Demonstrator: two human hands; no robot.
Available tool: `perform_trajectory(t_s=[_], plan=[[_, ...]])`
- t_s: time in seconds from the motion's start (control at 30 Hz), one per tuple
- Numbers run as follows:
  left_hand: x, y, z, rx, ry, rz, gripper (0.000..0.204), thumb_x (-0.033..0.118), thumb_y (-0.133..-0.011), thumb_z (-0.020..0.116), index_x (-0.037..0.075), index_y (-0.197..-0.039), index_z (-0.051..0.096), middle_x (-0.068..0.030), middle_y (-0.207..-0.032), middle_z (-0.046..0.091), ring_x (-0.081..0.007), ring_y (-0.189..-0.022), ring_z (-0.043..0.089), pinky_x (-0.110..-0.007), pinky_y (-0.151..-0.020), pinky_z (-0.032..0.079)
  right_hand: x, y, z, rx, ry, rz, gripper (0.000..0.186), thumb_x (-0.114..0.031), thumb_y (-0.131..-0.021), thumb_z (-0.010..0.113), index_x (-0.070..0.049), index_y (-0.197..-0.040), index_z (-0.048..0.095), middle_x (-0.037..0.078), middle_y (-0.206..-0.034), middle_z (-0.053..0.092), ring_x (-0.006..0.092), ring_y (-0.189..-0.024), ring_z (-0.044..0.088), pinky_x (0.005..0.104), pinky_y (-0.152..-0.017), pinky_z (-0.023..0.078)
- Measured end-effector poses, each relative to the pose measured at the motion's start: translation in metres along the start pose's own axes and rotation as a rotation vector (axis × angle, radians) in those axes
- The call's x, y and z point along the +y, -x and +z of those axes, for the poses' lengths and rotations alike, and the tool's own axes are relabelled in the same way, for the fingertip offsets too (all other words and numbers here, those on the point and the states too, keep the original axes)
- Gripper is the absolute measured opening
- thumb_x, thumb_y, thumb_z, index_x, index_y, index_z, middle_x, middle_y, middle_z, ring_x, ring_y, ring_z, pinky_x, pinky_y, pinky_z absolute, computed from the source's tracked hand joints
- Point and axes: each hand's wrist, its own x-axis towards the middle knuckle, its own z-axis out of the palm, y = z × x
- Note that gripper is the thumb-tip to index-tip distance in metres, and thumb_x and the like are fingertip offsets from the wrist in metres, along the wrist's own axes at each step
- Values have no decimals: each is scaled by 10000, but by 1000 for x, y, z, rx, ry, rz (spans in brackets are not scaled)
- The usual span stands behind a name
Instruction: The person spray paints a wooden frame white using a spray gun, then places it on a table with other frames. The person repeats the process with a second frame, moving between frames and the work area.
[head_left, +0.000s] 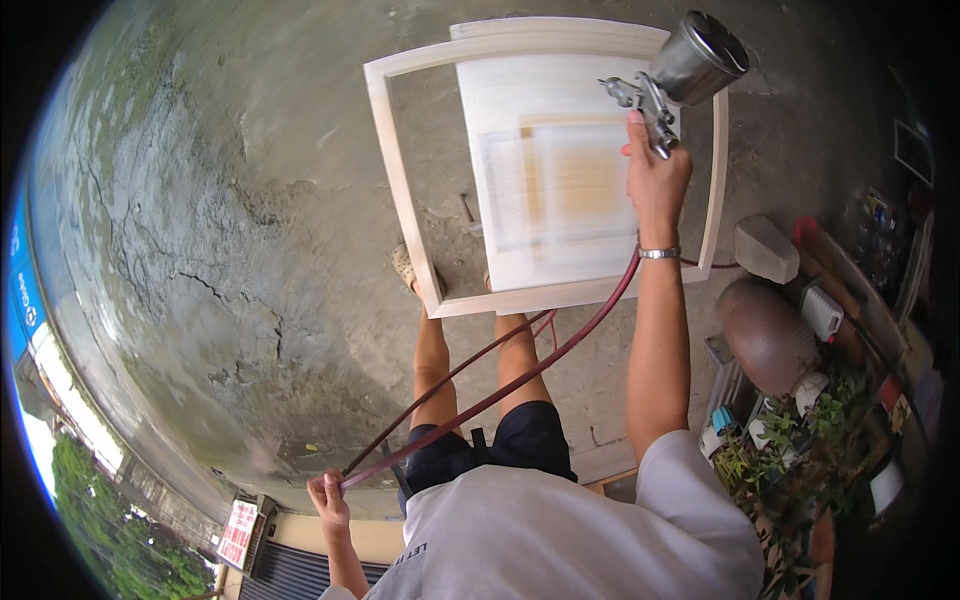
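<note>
Slack hose, pale frame: a smear in waiting

From the head view, I see the right hand [658,185] wrapped around the handle of a metal spray gun [650,105], above the far right part of a white panel [580,215] and a pale frame [395,170]. I can't tell whether a finger presses the trigger. The left hand [330,503], low and out to the left, has its fingers closed on a dark red hose [520,378].

The hose crosses the frame's near edge in this view; whether it touches, I can't say. If the left hand lets it sag, I judge it could smear the surface. Tipping the gun's cup [698,60] too far might make it drip, and a careless step might knock the frame with a sandal [404,268].
</note>
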Motion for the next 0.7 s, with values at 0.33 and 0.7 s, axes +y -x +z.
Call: perform_trajectory(t_s=[0.33,0.7], plan=[[103,11,84,-459,-196,163,591,428,-965,561,8,-580,404,-73,-518,357,-197,-465,376,-356,-483,264,85,-93,-94,201,15,69,522,-446,-905,695,39,-713,664,85,-561,615,150,-354,503,321,-345,355],[154,26,152,-714,-233,260,570,441,-948,585,7,-592,486,-131,-515,418,-303,-438,457,-385,-451,337,102,-175,-170,424,40,72,469,-431,-918,679,31,-843,708,95,-743,708,147,-383,536,303,-351,387]])
